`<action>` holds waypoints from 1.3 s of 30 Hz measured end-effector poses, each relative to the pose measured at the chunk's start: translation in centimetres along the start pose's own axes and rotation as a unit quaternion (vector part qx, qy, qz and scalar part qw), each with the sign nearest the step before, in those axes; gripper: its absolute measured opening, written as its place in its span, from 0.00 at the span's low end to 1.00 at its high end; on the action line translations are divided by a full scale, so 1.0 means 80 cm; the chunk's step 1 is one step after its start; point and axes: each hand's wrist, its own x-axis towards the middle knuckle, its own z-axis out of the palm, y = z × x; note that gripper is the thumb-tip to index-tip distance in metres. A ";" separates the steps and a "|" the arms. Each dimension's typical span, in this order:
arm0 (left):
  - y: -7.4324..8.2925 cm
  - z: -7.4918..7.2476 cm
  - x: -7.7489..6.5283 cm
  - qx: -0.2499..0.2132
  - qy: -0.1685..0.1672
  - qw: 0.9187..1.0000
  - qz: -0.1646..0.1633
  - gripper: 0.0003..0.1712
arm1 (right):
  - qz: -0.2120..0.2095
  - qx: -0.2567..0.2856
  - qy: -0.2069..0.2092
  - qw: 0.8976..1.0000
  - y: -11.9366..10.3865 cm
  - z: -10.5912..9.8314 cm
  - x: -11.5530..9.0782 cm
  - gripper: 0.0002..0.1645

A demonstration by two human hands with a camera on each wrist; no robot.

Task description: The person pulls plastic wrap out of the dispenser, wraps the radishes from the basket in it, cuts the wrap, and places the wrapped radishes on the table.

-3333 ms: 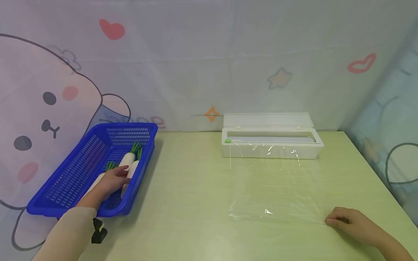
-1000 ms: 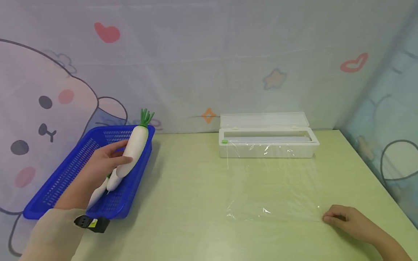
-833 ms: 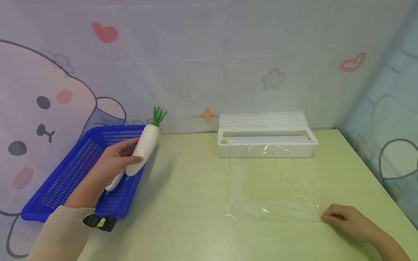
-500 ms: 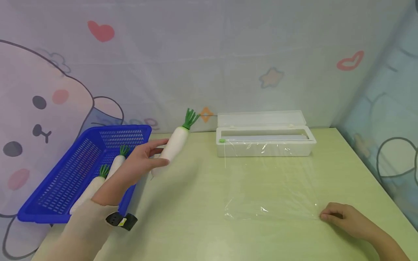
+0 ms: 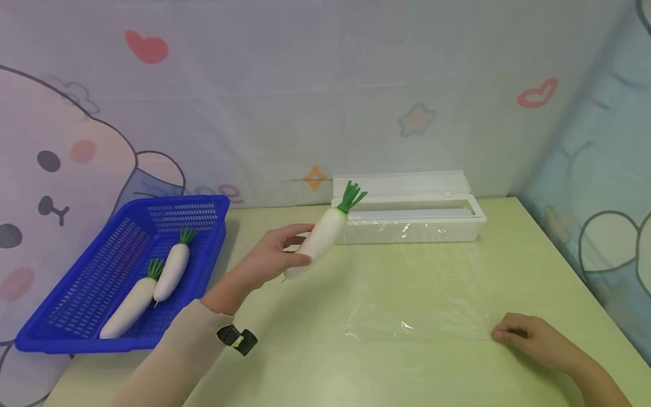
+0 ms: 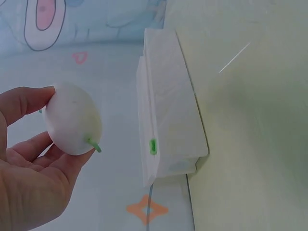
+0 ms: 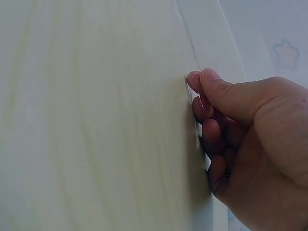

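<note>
A white radish with a green leaf stub hangs tilted above the table, gripped between the thumb and fingers of my left hand. In the left wrist view the radish shows end-on, leaf stub towards the camera. My right hand pinches the near right corner of a clear plastic film, which stretches from a white dispenser box over the table. In the right wrist view, thumb and forefinger of the right hand meet on the film's edge.
On the left stands a blue basket with two more white radishes lying in it. The dispenser's lid is raised at the back. A printed cloth hangs behind the green table.
My left hand has lifted one radish out of the basket and carried it right, up to the film's left side. The right hand keeps its pinch on the film corner.
</note>
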 end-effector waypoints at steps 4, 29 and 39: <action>-0.001 0.022 0.017 -0.016 -0.025 1.000 0.005 0.34 | -0.001 -0.001 0.007 1.000 -0.002 -0.001 0.000 0.10; -0.031 0.132 0.088 0.042 -0.162 0.983 0.070 0.34 | 0.007 -0.006 0.028 1.000 -0.005 0.000 0.002 0.09; -0.040 0.168 0.098 0.149 -0.214 0.961 0.095 0.32 | 0.007 -0.002 0.030 1.000 0.002 0.002 0.000 0.10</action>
